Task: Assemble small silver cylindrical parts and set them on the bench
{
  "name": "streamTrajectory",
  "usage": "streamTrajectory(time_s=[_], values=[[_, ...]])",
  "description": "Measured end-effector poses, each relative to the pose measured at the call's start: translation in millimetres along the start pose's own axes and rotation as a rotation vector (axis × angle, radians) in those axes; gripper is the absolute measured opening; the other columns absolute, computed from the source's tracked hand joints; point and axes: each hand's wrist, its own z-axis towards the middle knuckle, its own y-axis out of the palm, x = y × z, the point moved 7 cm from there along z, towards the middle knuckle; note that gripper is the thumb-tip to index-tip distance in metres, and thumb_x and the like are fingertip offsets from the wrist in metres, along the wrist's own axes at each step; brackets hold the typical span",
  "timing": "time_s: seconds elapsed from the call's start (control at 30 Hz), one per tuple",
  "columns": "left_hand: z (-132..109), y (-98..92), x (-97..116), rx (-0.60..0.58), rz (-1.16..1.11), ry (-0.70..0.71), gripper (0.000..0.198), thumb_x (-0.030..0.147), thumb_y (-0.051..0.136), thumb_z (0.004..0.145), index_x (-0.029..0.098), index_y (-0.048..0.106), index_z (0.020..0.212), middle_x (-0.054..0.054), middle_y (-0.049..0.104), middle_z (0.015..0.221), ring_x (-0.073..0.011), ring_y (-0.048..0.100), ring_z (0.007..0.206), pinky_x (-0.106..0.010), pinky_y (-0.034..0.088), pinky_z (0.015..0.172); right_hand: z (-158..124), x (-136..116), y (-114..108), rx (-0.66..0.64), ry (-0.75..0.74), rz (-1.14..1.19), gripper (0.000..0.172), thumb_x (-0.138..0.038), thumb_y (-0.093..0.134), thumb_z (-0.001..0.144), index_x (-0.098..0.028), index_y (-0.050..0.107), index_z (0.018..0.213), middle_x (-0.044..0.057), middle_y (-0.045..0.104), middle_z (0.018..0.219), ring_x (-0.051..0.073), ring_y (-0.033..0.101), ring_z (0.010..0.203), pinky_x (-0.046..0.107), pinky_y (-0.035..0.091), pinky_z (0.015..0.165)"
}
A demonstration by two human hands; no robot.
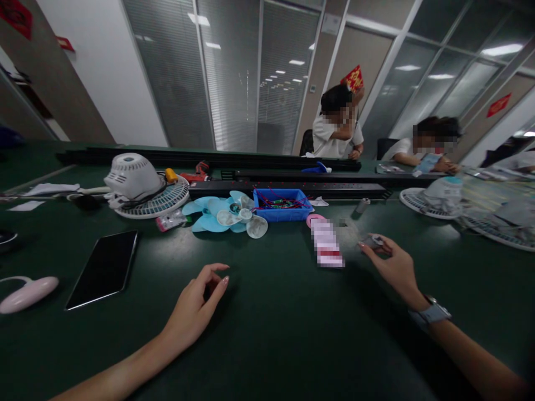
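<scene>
My left hand (198,301) rests on the dark green table (276,334), fingers loosely curled with thumb and forefinger apart, and nothing shows in it. My right hand (390,262) reaches forward and pinches a small grey part (373,241) between thumb and fingers; a watch sits on that wrist. A blurred pink-and-white card (326,242) lies just left of the right hand. Farther back lie a light blue fan blade (213,214) and a clear fan blade (251,220).
A black phone (104,268) and a pink oval device (29,293) lie at the left. A white fan motor on a grille (142,189), a blue tray of wired parts (282,205), black rails and another fan grille (434,200) stand behind. Two people sit across the table.
</scene>
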Motion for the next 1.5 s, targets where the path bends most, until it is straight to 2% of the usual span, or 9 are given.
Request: streamTrajectory(time_s=[0.1,0.23,0.37,0.6,0.83,1.07,1.27,1.37,1.5], values=[[0.3,0.2,0.2,0.002,-0.016,0.007,0.039,0.048,0.042,0.094,0.023,0.05,0.123,-0.002,0.065,0.089,-0.0197,0.063,0.081,-0.032,0.047,0.07,-16.3,-68.3,-0.8,-0.066,-0.138,0.091,0.051,-0.053,0.065,0.079,-0.019,0.062,0.117,0.01,0.072,0.104,0.026,0.069,0.092,0.039,0.055,0.083],[-1.1,-1.6,0.2,0.016,-0.038,0.011,0.038,0.047,0.043,0.094,0.023,0.05,0.123,-0.001,0.065,0.088,-0.0192,0.063,0.08,-0.031,0.047,0.069,-65.0,-163.7,43.6,-0.509,-0.371,0.3,0.04,-0.041,0.067,0.082,-0.024,0.06,0.118,0.006,0.069,0.114,0.022,0.066,0.102,0.037,0.053,0.088],[-2.7,-2.5,3.2,0.013,-0.046,0.01,0.037,0.046,0.043,0.094,0.022,0.05,0.121,-0.001,0.063,0.085,-0.0187,0.062,0.078,-0.031,0.047,0.068,-99.3,-207.7,88.9,-0.761,-0.41,0.375,0.043,-0.038,0.073,0.079,-0.029,0.06,0.119,0.0,0.068,0.116,0.018,0.063,0.102,0.036,0.05,0.091],[-3.1,-1.3,9.9,0.027,0.026,0.058,0.034,0.043,0.045,0.094,0.023,0.053,0.12,-0.002,0.063,0.087,-0.0194,0.059,0.078,-0.033,0.046,0.071,-101.0,-204.7,120.2,-0.819,-0.352,0.419,0.047,-0.042,0.073,0.078,-0.031,0.059,0.122,-0.002,0.067,0.117,0.018,0.062,0.103,0.035,0.047,0.091],[-10.4,11.2,59.1,0.065,0.173,0.36,0.035,0.038,0.057,0.09,0.036,0.06,0.126,-0.005,0.059,0.111,-0.0239,0.051,0.104,-0.04,0.042,0.088,-101.2,-200.6,125.5,-0.818,-0.335,0.517,0.041,-0.041,0.073,0.078,-0.027,0.063,0.115,0.0,0.069,0.111,0.019,0.063,0.1,0.034,0.047,0.088],[5.3,24.8,68.9,0.041,0.091,0.316,0.025,0.036,0.057,0.091,0.037,0.07,0.112,-0.004,0.062,0.102,-0.0233,0.051,0.101,-0.039,0.043,0.086,-100.3,-202.5,123.7,-0.812,-0.355,0.517,0.039,-0.039,0.072,0.079,-0.026,0.064,0.115,0.0,0.069,0.108,0.018,0.063,0.096,0.033,0.046,0.084],[21.3,19.4,79.8,0.049,0.024,0.322,0.018,0.04,0.062,0.088,0.03,0.075,0.095,-0.003,0.064,0.093,-0.0227,0.052,0.098,-0.037,0.043,0.085,-100.0,-199.7,125.5,-0.789,-0.364,0.493,0.038,-0.043,0.074,0.077,-0.024,0.065,0.109,0.0,0.07,0.102,0.018,0.063,0.09,0.033,0.046,0.08],[21.1,-0.6,74.3,0.124,0.012,0.351,0.015,0.037,0.064,0.087,0.03,0.075,0.094,-0.002,0.065,0.092,-0.0218,0.052,0.097,-0.035,0.043,0.084,-100.2,-198.4,125.8,-0.809,-0.351,0.485,0.043,-0.046,0.074,0.076,-0.025,0.064,0.113,0.001,0.07,0.105,0.018,0.063,0.093,0.034,0.047,0.082],[9.6,-18.2,39.6,0.179,0.065,0.274,0.016,0.039,0.066,0.085,0.033,0.076,0.097,-0.001,0.064,0.086,-0.0215,0.053,0.09,-0.034,0.043,0.079,-99.5,-200.4,124.4,-0.818,-0.344,0.499,0.045,-0.045,0.074,0.076,-0.029,0.063,0.116,-0.001,0.069,0.111,0.018,0.062,0.101,0.035,0.046,0.09]])
